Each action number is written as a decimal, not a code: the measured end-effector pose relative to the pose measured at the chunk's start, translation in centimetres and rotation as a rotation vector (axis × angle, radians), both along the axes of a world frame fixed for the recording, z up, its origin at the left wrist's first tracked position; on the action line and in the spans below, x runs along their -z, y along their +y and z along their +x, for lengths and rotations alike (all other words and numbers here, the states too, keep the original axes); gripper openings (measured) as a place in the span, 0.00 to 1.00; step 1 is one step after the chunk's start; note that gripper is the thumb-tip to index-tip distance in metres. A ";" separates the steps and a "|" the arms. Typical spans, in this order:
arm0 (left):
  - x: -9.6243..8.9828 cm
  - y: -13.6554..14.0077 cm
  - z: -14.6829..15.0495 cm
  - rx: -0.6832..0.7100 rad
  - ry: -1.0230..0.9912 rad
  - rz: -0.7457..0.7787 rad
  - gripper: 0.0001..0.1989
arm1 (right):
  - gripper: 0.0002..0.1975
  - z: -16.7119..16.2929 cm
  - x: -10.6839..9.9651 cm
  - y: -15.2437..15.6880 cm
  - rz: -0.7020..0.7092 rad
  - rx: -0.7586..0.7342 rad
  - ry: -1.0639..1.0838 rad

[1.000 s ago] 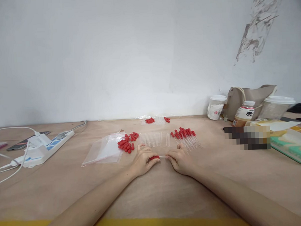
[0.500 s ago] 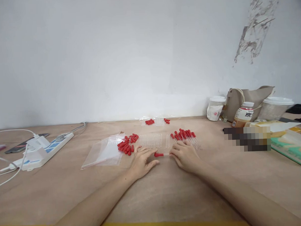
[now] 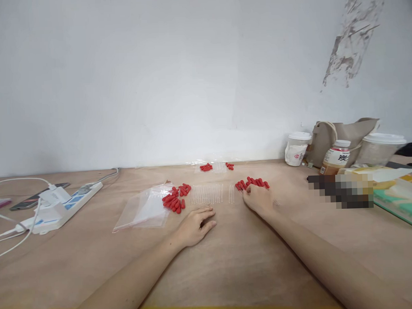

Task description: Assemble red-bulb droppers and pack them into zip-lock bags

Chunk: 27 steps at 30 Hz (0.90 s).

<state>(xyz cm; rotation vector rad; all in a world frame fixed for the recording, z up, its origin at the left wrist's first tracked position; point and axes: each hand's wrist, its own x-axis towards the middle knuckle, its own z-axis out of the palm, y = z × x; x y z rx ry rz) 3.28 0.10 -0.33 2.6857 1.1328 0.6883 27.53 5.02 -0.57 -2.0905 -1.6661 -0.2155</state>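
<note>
My left hand (image 3: 196, 226) rests on the table with its fingers stretched out and thumb apart, holding nothing. My right hand (image 3: 259, 198) is at the group of red-bulbed droppers (image 3: 257, 182), its fingers closed around a dropper that the hand mostly hides. The other droppers' clear tubes are largely covered by this hand. Between the hands, farther back, lies a row of clear glass tubes (image 3: 206, 193), with a few more tubes (image 3: 231, 193) just left of my right hand. Loose red rubber bulbs (image 3: 174, 200) lie heaped beyond my left hand.
Clear plastic bags (image 3: 140, 208) lie left of the bulbs. A small bag with red bulbs (image 3: 206, 167) is near the wall. A power strip (image 3: 66, 209) with cables is at left. A lidded cup (image 3: 297, 149), bottle (image 3: 335, 158) and grey bag (image 3: 352, 133) stand at right.
My right hand has moved back and to the right, to the dropper group. The dropper that lay between both hands has left that spot. My left hand stays on the table, fingers free.
</note>
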 end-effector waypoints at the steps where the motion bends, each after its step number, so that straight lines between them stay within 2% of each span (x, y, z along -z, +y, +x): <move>1: 0.0 0.0 0.0 0.002 0.000 0.000 0.18 | 0.14 -0.1 0.1 0.0 -0.012 0.007 0.004; 5: 0.1 0.1 0.0 -0.005 -0.003 -0.001 0.18 | 0.14 -0.2 -0.2 -0.3 -0.048 -0.004 0.028; 10: 0.1 0.1 0.1 0.022 -0.020 0.006 0.17 | 0.15 -1.2 -1.1 -0.7 0.030 -0.085 -0.004; 13: 0.2 0.1 0.1 0.024 -0.024 0.007 0.17 | 0.16 -2.3 -1.5 -0.3 -0.067 -0.119 0.009; 16: 0.3 0.2 0.1 0.038 -0.036 0.018 0.16 | 0.15 -3.1 -1.8 0.5 -0.178 -0.070 0.024; 20: 0.4 0.0 0.2 0.044 -0.026 0.025 0.16 | 0.12 -3.4 -2.0 1.7 -0.250 -0.026 0.071; 23: 0.1 0.0 -0.1 -0.066 -0.008 0.122 0.14 | 0.11 -3.3 -2.1 2.0 -0.263 -0.029 0.076; 27: -1.3 0.7 -1.8 -0.401 0.070 0.369 0.09 | 0.11 -3.2 -2.3 1.3 -0.233 -0.035 0.062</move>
